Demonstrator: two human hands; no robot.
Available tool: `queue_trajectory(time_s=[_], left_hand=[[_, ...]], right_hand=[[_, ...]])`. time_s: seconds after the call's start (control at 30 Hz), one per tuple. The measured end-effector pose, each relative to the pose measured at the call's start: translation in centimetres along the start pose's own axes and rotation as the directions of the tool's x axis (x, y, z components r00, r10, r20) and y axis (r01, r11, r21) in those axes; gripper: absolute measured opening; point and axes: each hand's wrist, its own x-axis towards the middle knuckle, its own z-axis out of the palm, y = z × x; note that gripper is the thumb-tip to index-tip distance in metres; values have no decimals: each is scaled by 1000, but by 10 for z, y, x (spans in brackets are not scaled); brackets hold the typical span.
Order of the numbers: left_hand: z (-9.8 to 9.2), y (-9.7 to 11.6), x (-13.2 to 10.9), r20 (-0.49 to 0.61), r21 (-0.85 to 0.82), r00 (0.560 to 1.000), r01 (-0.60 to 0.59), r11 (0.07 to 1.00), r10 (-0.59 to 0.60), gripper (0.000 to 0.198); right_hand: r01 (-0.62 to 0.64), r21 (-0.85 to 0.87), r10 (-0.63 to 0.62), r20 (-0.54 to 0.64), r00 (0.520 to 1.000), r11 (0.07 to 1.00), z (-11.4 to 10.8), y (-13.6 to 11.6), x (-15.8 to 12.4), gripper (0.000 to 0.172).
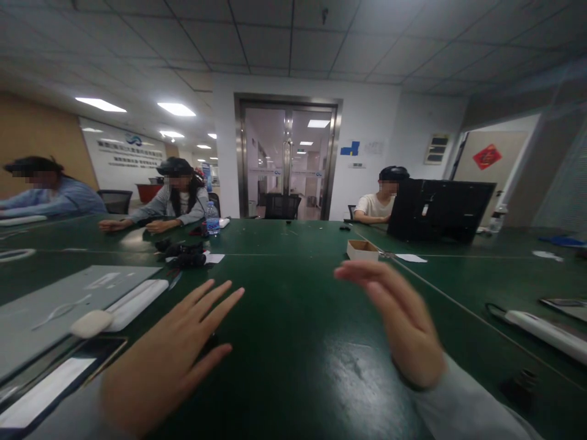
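My left hand (172,354) is over the green table (284,318) at the lower left, fingers spread and holding nothing. A phone (59,379) lies beside its wrist, and a white rounded object (92,324) rests just left of it. My right hand (398,318) is raised over the table at the right, slightly blurred, its fingers stretched out with nothing in them. Just beyond its fingertips stands a small open box (362,250).
A grey flat panel (77,305) lies at the left. Farther back are a black device (183,253), a water bottle (212,220) and a monitor (440,211). A power strip (550,333) lies at right. Three people sit around the table.
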Motion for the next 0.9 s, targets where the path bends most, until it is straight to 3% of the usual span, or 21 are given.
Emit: queue_trajectory(time_s=[0.07,0.13,0.2,0.3,0.43,0.6,0.7,0.83,0.9], left_hand=[[1,4,5,107,152,994,13,988,-30,71],[5,2,13,200,275,975,36,961,-94,73],[11,-3,21,252,282,962,35,959,-109,67],[18,-9,28,302,198,952,-12,980,-49,57],[26,-5,29,300,111,954,-45,993,10,41],[36,10,30,204,-33,979,0,999,7,48],[42,17,33,180,-72,983,-18,997,31,35],[58,23,51,168,-89,979,-103,991,117,21],[72,25,69,141,-183,978,-128,975,155,21]], right_hand=[[132,-297,-63,232,971,946,26,22,12,40],[187,-540,69,418,906,821,43,58,24,48],[230,-685,163,458,874,691,51,93,35,48],[264,-742,174,455,873,616,57,124,50,45],[272,-729,127,441,888,628,70,130,66,44],[258,-668,107,454,885,698,79,130,76,40],[230,-638,98,436,895,735,77,131,78,34],[202,-608,75,399,914,768,79,133,84,23],[183,-592,60,366,929,785,84,136,90,19]])
